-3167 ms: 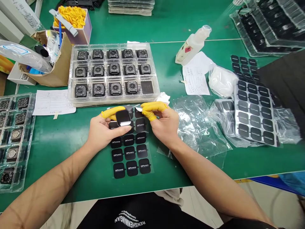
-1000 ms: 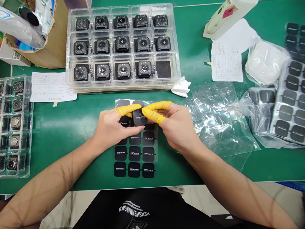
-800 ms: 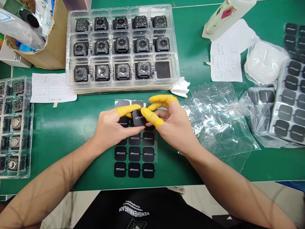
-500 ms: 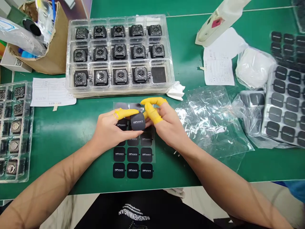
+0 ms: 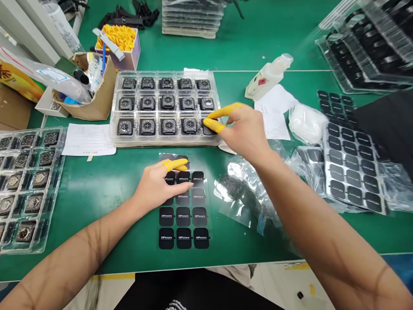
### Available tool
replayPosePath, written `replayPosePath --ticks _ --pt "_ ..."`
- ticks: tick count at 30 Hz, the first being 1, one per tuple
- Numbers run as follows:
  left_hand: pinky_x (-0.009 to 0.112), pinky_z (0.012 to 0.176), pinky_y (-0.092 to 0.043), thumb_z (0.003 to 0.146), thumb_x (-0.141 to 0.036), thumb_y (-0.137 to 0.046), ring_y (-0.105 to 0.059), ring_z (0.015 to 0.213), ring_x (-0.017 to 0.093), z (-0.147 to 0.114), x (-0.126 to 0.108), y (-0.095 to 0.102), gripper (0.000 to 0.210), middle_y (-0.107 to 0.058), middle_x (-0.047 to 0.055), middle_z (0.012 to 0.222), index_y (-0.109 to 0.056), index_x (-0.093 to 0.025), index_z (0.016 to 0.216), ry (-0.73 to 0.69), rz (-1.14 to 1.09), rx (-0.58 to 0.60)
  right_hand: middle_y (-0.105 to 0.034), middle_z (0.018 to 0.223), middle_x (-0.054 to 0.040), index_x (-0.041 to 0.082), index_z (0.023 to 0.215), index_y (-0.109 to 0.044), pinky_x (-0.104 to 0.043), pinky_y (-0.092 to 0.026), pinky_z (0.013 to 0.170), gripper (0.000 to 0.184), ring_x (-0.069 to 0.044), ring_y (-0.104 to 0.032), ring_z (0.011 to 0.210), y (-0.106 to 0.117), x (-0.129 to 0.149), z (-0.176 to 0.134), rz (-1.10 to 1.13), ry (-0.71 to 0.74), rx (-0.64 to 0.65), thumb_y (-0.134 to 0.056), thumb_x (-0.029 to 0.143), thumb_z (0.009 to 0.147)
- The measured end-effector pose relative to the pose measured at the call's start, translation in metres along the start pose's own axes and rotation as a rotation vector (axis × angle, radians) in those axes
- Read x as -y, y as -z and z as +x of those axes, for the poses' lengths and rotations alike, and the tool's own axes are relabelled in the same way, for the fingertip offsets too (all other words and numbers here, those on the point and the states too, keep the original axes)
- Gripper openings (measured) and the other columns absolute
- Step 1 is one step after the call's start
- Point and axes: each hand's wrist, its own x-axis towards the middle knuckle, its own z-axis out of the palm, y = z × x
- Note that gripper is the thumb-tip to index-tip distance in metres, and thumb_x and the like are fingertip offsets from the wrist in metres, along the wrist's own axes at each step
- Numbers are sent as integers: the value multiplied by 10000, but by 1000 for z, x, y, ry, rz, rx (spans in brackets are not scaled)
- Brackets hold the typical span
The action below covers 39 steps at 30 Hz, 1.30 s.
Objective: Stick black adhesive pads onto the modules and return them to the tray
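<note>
My right hand (image 5: 238, 125), in yellow finger cots, reaches to the front right compartment of the clear plastic tray (image 5: 167, 141). Its thumb and forefinger are closed on a dark smartwatch body (image 5: 209, 130), partly hidden by the fingers and low in that compartment. Other strapless smartwatch bodies (image 5: 168, 126) lie sensor side up in the tray's compartments. My left hand (image 5: 161, 183) hovers over or rests on a sheet of black square HiFuture films (image 5: 183, 216); I cannot tell which. Its thumb and forefinger are stretched apart, with nothing seen between them.
At left stand another watch tray (image 5: 48, 206), a cardboard box of supplies (image 5: 100, 97) and a box of yellow finger cots (image 5: 129, 56). Crumpled clear plastic (image 5: 241, 193), a white bottle (image 5: 267, 77) and more film sheets (image 5: 351, 161) lie to the right.
The watch body left my left hand; my right hand moved up and right with it to the tray. My left hand stayed near the film sheet, its grip opened. The view tilted up.
</note>
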Motion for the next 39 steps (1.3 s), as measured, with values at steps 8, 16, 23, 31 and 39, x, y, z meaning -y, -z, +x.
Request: replayPosePath --ticks 8,16,23,31,39 --pt "368 921 -634 821 -312 -850 -776 915 205 -1 -2 -1 431 -833 31 1023 -760 -214 1232 11 -17 10 -608 1105 -128 212 1030 -823 -534 -537 852 293 -295 -656 913 -29 33 20 -268 69 198 -832 444 850" --pt "390 958 -629 827 -324 -840 -788 958 224 0 -3 1 407 -837 27 1027 -772 -228 1217 67 -44 16 -719 803 -33 198 910 -763 -480 -591 806 390 -232 -688 761 -11 49 1 281 -161 225 -949 449 678" --pt "401 978 -641 689 -433 -938 -791 1072 279 1 -5 2 668 -822 50 1195 -734 -227 1290 125 -42 16 -751 881 -21 236 942 -730 -364 -673 722 457 -198 -758 777 -30 66 -101 873 -516 262 -969 477 637" --pt "418 913 -675 696 -340 -935 -813 972 264 1 -9 1 561 -830 47 1142 -693 -246 1194 227 -70 -14 -675 1190 -73 272 1032 -827 -382 -703 862 256 -189 -768 906 -41 65 -107 790 -403 187 -842 442 840" --pt "461 972 -660 706 -373 -945 -807 1009 277 2 -8 2 566 -820 73 1196 -735 -242 1215 184 -92 36 -715 1007 -77 263 914 -792 -437 -679 817 140 -248 -720 977 -45 59 -109 620 -246 131 -755 398 918"
